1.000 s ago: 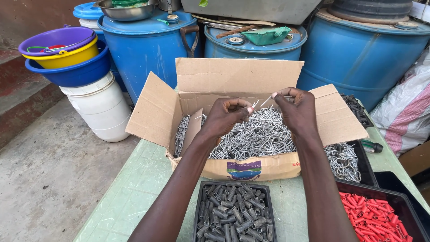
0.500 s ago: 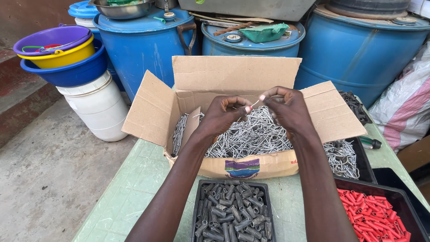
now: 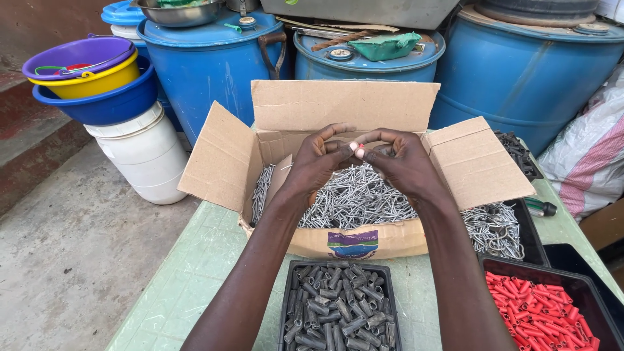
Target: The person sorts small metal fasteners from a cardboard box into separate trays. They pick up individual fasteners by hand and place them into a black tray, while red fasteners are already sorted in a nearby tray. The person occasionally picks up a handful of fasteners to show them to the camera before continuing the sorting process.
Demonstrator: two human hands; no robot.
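My left hand [image 3: 317, 162] and my right hand [image 3: 404, 162] meet fingertip to fingertip above an open cardboard box [image 3: 344, 104]. Their thumbs and forefingers pinch a small piece between them; it is mostly hidden, with only a pale and reddish tip showing. The box holds a heap of thin silvery metal nails [image 3: 354, 201] directly under my hands. In front of the box stands a black tray of grey plastic plugs [image 3: 338, 312], between my forearms. A black tray of red plastic plugs [image 3: 539, 312] sits at the lower right.
The box and trays stand on a pale green table [image 3: 195, 273]. Another black tray with nails [image 3: 494, 227] lies right of the box, near a green-handled tool [image 3: 539, 208]. Blue drums [image 3: 208, 65] line the back; a white bucket [image 3: 146, 156] with stacked basins [image 3: 91, 78] stands left.
My hands have drawn closer together over the box. The thin nail seen stretched between them earlier is now closed in by the fingertips.
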